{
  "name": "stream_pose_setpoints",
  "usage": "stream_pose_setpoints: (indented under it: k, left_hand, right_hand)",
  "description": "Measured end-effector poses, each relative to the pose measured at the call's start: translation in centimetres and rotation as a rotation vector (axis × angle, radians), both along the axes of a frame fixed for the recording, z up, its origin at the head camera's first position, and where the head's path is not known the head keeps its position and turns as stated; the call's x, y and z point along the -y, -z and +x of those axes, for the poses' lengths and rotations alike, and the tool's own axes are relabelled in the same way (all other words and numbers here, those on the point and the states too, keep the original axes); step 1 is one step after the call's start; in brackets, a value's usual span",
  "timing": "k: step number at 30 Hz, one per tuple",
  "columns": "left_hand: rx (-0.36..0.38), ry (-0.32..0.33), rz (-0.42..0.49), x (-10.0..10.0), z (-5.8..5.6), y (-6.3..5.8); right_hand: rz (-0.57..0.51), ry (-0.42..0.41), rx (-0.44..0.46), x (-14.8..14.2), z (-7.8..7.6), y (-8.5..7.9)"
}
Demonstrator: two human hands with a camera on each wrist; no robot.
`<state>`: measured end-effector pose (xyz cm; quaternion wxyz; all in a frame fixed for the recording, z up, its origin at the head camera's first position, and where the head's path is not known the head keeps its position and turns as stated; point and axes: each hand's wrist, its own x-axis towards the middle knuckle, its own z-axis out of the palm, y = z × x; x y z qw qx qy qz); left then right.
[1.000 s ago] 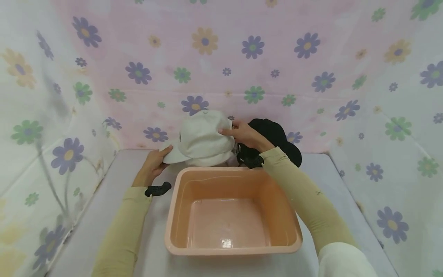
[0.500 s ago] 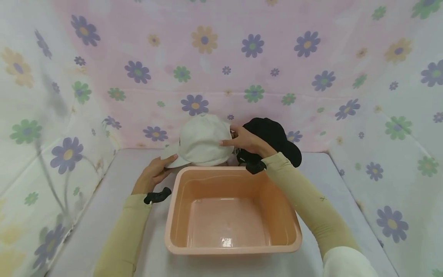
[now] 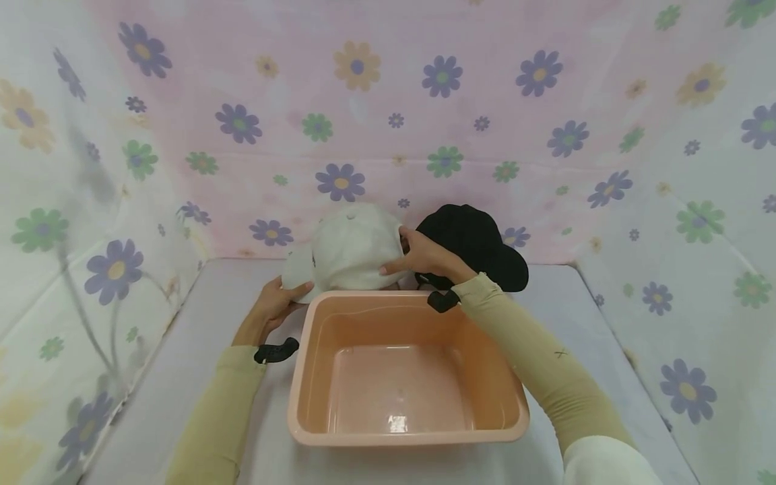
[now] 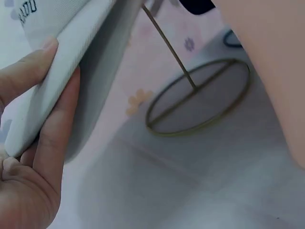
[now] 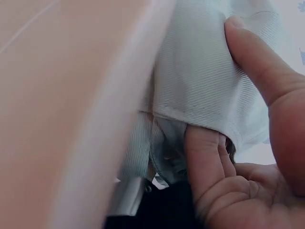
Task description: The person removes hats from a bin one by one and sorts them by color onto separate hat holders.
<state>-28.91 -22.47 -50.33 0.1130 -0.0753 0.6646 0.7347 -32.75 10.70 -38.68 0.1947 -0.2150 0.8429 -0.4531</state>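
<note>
A white baseball cap (image 3: pixel 358 246) is at the back, behind the peach plastic basin (image 3: pixel 409 438), its brim pointing left. My left hand (image 3: pixel 274 303) pinches the brim, thumb on top and fingers beneath, as the left wrist view shows. At the back of the cap, my right hand (image 3: pixel 427 256) grips the lower edge, thumb outside and fingers tucked in the opening near the strap. Below the cap in the left wrist view stands a thin gold wire stand (image 4: pixel 198 90) with a round base. Beside the right hand sits a black cap (image 3: pixel 469 242), brim to the right.
The basin stands on the pale table (image 3: pixel 545 417) between the forearms, close in front of the caps. Flower-printed cloth (image 3: pixel 388 135) hangs behind and on both sides. In the left wrist view, part of another wire base (image 4: pixel 232 39) shows near the black cap.
The white cap has come down a little, its brim end dropping with the left hand, which has shifted slightly right. The right hand has lowered with the back of the cap.
</note>
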Motion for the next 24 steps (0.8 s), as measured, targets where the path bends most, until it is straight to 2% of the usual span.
stream_pose_setpoints:
  k: [3, 7, 10, 13, 17, 24]
  left_hand:
    - [0.015, -0.006, -0.012, -0.1, 0.0, 0.2]
    - [0.028, -0.019, 0.047, -0.1, 0.0, -0.1]
    - [0.049, -0.059, 0.130, -0.2, -0.2, -0.6]
    - [0.067, -0.120, 0.176, -0.5, -0.2, -0.9]
    - [0.074, -0.178, 0.145, -0.9, -0.1, -0.6]
    - [0.062, -0.169, 0.119, -1.6, 0.2, 0.7]
  right_hand:
    - [0.002, 0.007, 0.013, 0.0, 0.2, 0.0]
    - [0.005, 0.026, 0.048, -0.2, 0.3, 0.0]
    - [0.008, 0.037, 0.063, -0.2, 0.3, 0.2]
    - [-0.015, 0.033, 0.062, -0.1, 0.2, 0.4]
    - [-0.038, 0.015, 0.051, 0.1, 0.1, 0.5]
    - [0.014, -0.014, 0.020, 0.1, 0.3, 0.3]
